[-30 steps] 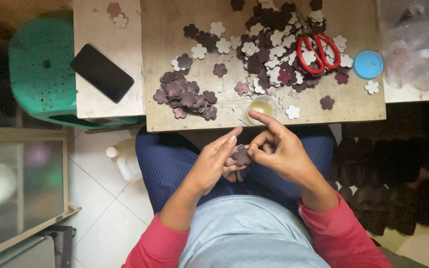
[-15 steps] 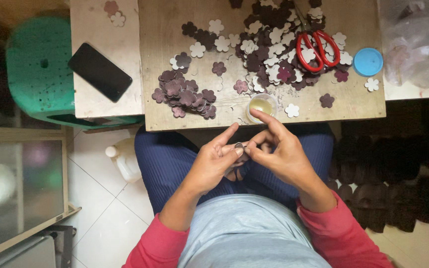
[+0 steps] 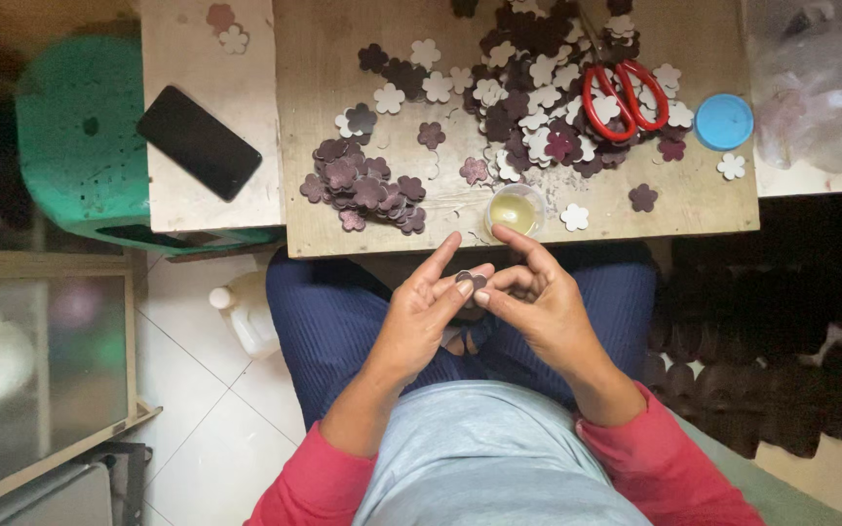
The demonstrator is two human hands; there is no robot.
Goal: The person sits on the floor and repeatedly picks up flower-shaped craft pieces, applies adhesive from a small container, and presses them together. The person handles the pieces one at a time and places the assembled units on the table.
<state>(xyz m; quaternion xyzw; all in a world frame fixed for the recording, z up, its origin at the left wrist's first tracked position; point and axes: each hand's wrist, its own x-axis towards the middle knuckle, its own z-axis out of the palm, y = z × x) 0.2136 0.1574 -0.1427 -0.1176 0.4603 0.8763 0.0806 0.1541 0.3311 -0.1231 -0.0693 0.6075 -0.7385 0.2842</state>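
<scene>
Right now both hands sit over my lap, just below the table (image 3: pixel 343 58) edge. Left hand (image 3: pixel 426 312) and right hand (image 3: pixel 538 302) meet at a small dark flower cutout (image 3: pixel 467 281); fingers of both are pinched onto it, thumb and forefinger tips touching it from each side. Left index sticks up toward 12 o'clock, right index curls over the top.

At 12 o'clock from the hands, right at the table edge, stands a little clear cup w/ yellowish liquid (image 3: pixel 516 209). At 11 o'clock lies a tidy heap of dark flowers (image 3: pixel 363 185). Further up, approx 12 to 1 o'clock, a loose scatter of dark and white flowers (image 3: pixel 528 107), w/ red scissors (image 3: pixel 621 97) lying on it. A blue round lid (image 3: pixel 724 121) sits at 2 o'clock, near the table's right end. Black phone (image 3: pixel 199 142) lies at 10 o'clock on a paler board, green stool (image 3: pixel 75 136) beside it.
</scene>
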